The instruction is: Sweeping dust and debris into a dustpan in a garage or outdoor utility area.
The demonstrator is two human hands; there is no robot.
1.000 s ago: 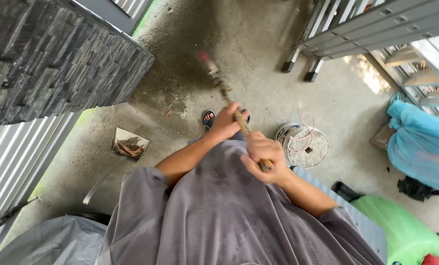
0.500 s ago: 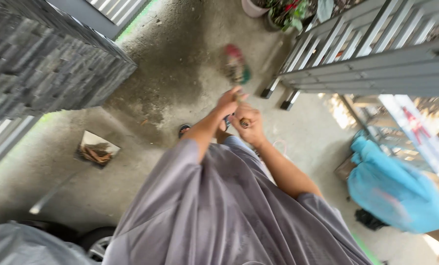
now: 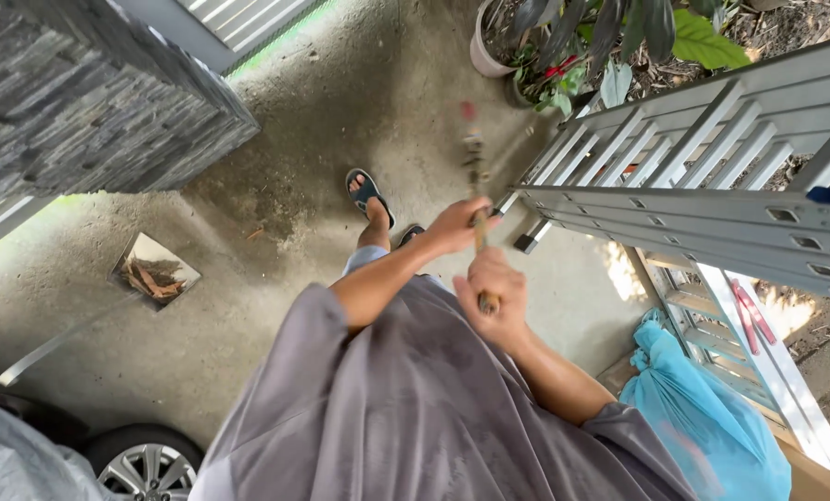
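Observation:
Both my hands grip a thin brown broom handle that points away from me toward the concrete floor. My left hand holds it further down the shaft, and my right hand is closed around its near end. The far end of the broom is blurred, with a reddish tip near the folded ladder. My sandalled foot stands on the concrete just left of the handle.
A metal dustpan holding dry leaves lies on the floor at left. A grey aluminium ladder lies at right, with potted plants beyond it. A blue plastic bag sits lower right. A stone-clad wall and a car wheel are at left.
The view has shifted, bringing the potted plants and more of the ladder into sight. The broom has swung to point straight ahead, and my right hand has drawn back toward my body.

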